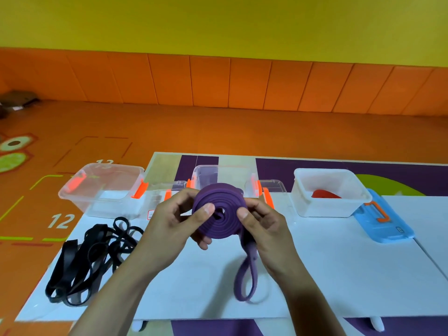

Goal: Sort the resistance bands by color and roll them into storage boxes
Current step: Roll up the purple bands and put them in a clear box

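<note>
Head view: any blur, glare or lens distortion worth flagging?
Head view: wide-angle bowing tilts the table and fans the wall panels; light is even, shadows faint; the coiled purple band, left hand and right hand are fairly sharp; its hanging tail shows a ghosted smear; no strong glare on the leftmost clear box.

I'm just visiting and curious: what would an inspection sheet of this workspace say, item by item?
Surface: white table.
Job's things: purple band partly rolled, its tail loop hanging down to the table; black bands heaped at left; red band inside the right box; left box looks empty; middle box partly hidden by the hands.
Clutter: blue lid beside the right box.
Grippers: left hand and right hand both grip the purple band.
Cables: nothing seen.
Surroundings: orange floor, yellow wall.
</note>
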A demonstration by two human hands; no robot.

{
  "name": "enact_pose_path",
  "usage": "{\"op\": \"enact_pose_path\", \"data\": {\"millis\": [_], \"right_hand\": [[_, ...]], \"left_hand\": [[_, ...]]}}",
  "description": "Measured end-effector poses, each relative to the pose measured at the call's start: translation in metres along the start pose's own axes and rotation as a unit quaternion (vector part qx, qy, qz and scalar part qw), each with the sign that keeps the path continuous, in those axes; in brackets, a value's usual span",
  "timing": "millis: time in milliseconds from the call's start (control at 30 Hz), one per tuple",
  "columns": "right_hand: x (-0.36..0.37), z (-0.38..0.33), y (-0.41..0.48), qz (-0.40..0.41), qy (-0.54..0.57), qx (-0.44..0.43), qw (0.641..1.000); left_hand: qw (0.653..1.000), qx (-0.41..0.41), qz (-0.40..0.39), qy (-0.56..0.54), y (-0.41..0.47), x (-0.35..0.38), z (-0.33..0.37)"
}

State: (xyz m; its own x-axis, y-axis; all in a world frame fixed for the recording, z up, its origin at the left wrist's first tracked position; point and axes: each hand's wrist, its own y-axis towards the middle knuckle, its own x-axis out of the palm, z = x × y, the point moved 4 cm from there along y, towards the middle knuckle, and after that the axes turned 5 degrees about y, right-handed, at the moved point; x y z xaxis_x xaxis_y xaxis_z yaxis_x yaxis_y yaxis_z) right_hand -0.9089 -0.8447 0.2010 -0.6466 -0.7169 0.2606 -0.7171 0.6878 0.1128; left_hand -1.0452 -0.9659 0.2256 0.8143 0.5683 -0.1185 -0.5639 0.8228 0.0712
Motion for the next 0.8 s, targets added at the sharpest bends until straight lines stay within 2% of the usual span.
{"op": "enact_pose_path", "data": {"millis": [133, 233, 367, 467, 567, 700, 800], "right_hand": [[-0.017, 0.0, 0.0, 0.033, -0.067, -0.002, 0.997], [-0.024, 0.001, -0.001, 0.031, -0.071, 0.004, 0.997], [-0.022, -0.006, 0.001, 0.013, -0.04, 0.0, 0.999], [-0.022, -0.006, 0.003, -0.024, -0.048, 0.031, 0.998], [-0.026, -0.004, 0.003, -0.021, -0.089, 0.031, 0.995], [-0.016, -0.006, -0.002, -0.067, -0.118, 0.019, 0.991], [-0.001, -0.009, 0.0, -0.092, -0.113, -0.003, 0.989]], "left_hand": [[0.994, -0.073, -0.073, -0.019, -0.002, 0.011, -0.002], [0.996, -0.04, -0.06, 0.052, 0.003, 0.008, 0.001], [0.998, 0.001, -0.022, 0.057, 0.004, 0.01, 0.002], [0.999, -0.014, -0.021, 0.047, 0.001, 0.014, 0.0], [0.995, -0.063, -0.064, 0.046, 0.002, 0.009, 0.0], [0.966, -0.052, -0.114, 0.225, 0.004, -0.009, 0.015], [0.958, -0.005, -0.151, 0.244, 0.008, -0.01, 0.027]]}}
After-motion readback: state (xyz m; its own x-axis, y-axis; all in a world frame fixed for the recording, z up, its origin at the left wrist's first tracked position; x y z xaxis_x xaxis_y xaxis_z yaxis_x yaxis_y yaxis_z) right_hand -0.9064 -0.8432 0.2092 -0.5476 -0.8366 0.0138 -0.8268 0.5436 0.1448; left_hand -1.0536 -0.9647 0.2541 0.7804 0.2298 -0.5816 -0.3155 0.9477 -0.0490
